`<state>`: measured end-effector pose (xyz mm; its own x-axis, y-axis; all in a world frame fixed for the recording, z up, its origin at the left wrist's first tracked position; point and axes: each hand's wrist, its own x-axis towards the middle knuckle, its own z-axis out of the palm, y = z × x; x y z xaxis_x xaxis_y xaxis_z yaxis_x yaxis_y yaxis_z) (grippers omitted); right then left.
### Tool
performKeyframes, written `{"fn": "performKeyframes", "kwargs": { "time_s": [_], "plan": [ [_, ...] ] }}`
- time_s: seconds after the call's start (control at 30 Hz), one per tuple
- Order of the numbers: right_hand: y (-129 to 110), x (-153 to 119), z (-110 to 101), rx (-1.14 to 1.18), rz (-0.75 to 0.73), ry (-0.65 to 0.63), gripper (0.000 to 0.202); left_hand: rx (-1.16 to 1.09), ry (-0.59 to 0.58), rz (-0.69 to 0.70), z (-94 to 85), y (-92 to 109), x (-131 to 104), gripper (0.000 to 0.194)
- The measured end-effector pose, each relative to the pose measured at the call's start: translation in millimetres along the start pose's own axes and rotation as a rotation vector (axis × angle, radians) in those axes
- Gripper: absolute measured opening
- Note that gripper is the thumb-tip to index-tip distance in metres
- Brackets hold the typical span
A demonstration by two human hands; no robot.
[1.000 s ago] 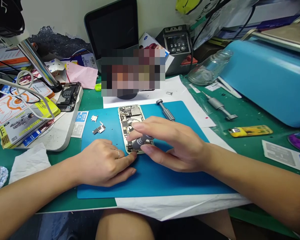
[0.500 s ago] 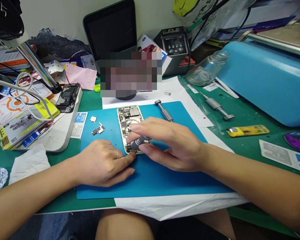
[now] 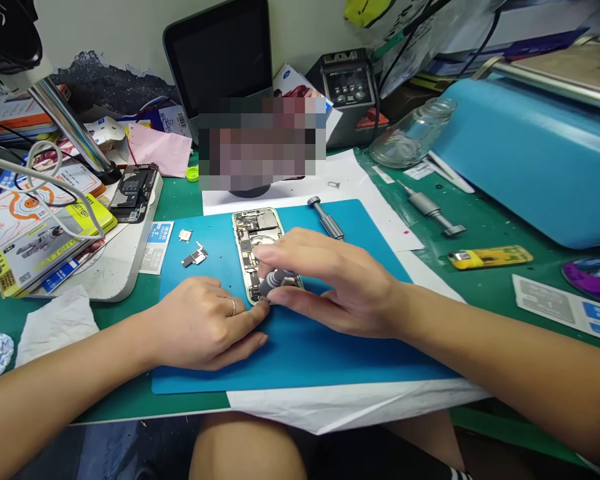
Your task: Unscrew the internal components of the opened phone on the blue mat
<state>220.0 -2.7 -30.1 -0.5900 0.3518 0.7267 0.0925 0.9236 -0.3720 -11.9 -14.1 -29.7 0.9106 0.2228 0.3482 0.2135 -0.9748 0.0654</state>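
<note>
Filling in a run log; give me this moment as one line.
left hand: finger at phone's lower edge | right hand: holding screwdriver over phone | mat: phone, parts, second screwdriver

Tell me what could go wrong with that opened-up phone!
The screwdriver in the right hand might slip and scratch the opened phone, or poke the left hand, whose fingertip is at the phone's lower edge. The little loose pieces on the blue mat could get knocked away.
</note>
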Motion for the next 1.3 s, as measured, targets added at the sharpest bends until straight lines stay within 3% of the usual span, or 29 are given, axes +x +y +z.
{"fn": "performKeyframes", "kwargs": {
  "time_s": [0.33, 0.6, 0.83, 1.07, 1.3],
  "plan": [
    [-4.4, -0.5, -0.4, 0.051, 0.046, -0.006, 0.053, 0.056, 0.005, 0.027, 1.4, 0.1, -0.3, 0.03],
    [0.1, 0.4, -3.1, -0.054, -0.039, 0.007, 0.038, 0.067, -0.003, 0.016, 0.3, 0.6, 0.9, 0.023],
    [-4.6, 1.1, -1.3, 0.033, 0.052, 0.008, 0.047, 0.027, 0.011, 0.01, 1.9, 0.4, -0.4, 0.029],
    [-3.8, 1.8, 0.1, -0.02, -0.006, 0.023, 0.032, 0.003, -0.016, -0.01, 1.1, -0.3, 0.0, 0.022],
    [-6.5, 2.1, -1.5, 0.027, 0.052, 0.003, 0.049, 0.0, 0.003, -0.004, 2.1, -0.8, -0.6, 0.025]
  ]
}}
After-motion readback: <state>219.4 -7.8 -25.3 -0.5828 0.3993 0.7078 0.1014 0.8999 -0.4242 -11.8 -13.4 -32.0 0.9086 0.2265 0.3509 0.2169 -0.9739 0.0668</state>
